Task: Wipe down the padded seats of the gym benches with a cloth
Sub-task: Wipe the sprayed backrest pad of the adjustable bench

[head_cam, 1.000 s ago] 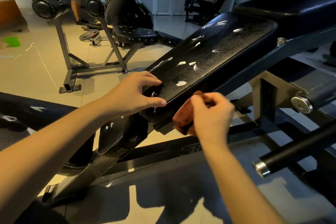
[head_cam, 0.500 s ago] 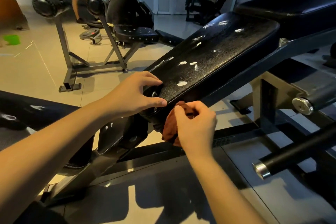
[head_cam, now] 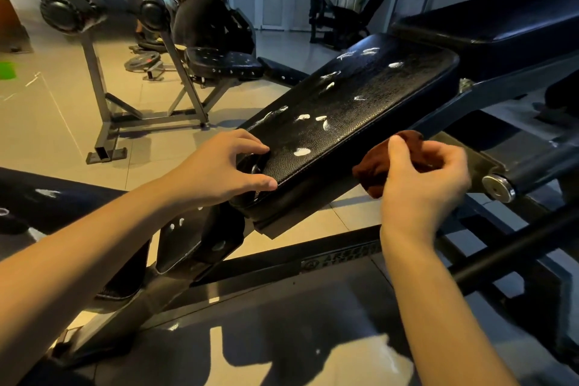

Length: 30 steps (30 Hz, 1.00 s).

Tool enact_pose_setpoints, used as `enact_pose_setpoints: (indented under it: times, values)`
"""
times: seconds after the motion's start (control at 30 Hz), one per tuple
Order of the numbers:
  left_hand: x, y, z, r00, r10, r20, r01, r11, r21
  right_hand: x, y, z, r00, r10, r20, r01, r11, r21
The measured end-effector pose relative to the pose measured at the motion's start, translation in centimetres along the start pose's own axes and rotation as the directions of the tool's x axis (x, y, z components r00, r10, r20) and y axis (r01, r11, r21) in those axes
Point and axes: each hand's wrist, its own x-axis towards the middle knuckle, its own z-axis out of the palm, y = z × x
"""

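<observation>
Cloth (head_cam: 376, 174) bunched in curled fingers of right hand (head_cam: 421, 188), against right edge of seat pad (head_cam: 360, 97). Left hand (head_cam: 219, 169) grips near end. Side wipe judged in hand; white smears (head_cam: 302, 152) on top need next pass.

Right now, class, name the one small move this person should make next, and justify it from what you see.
Probably lift the cloth in the right hand onto the seat pad and sweep across. White spots dot its top, the cloth sits at its side edge, and the left hand grips the near end.
</observation>
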Motion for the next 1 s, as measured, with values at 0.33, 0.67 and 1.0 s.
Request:
enact_pose_setpoints:
  times: [0.33,0.67,1.0]
  values:
    - [0.1,-0.4,0.1,1.0,0.02,0.002,-0.02,1.0,0.003,-5.1,2.0,2.2,0.98,0.035,0.196,-0.029,0.999,-0.032]
    - [0.2,-0.6,-0.2,0.999,0.032,0.007,-0.032,0.999,-0.031,-11.2,3.2,2.5,0.851,0.115,0.513,-0.115,0.993,-0.033]
    - [-0.1,-1.0,-0.2,0.999,0.019,0.029,-0.016,0.997,-0.078,-6.8,1.0,1.1,0.905,-0.076,0.419,0.129,0.987,-0.101]
